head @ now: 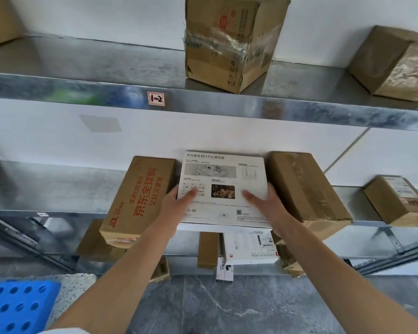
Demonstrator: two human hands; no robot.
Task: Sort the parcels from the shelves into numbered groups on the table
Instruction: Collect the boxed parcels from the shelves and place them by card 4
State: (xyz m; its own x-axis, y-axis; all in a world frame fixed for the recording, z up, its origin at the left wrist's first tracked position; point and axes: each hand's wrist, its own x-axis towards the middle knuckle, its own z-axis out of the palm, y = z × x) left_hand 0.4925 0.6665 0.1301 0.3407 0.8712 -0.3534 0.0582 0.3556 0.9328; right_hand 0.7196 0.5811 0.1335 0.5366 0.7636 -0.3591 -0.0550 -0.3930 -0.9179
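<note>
A metal shelving rack [227, 102] fills the frame in front of me, its upper shelf edge carrying a small red-and-white label [156, 98] handwritten "1-2". On that upper shelf a tall cardboard box [227, 42] wrapped in clear tape stands near the front edge, with a brown-paper parcel [393, 63] well apart to its right.

On the middle shelf, a long cardboard carton with red printed lettering [140, 198] juts out past the shelf edge at left. Just beside it lies the white flat box [223, 186] I am taking, its printed face up and its near edge also past the shelf lip. A taped brown carton [307, 189] sits against its right side, and a smaller labelled box [398, 201] rests farther right.

My left hand [179, 201] grips the white box's left edge, thumb on top, the fingers out of sight beneath. My right hand [263, 203] holds the right edge the same way, thumb pressed on the printed face.

Below, on the lower shelf, another white box with a barcode label [250, 249] shows among blurred brown parcels. A blue perforated crate [17, 307] sits at the bottom left corner, above a grey marbled floor [227, 304].
</note>
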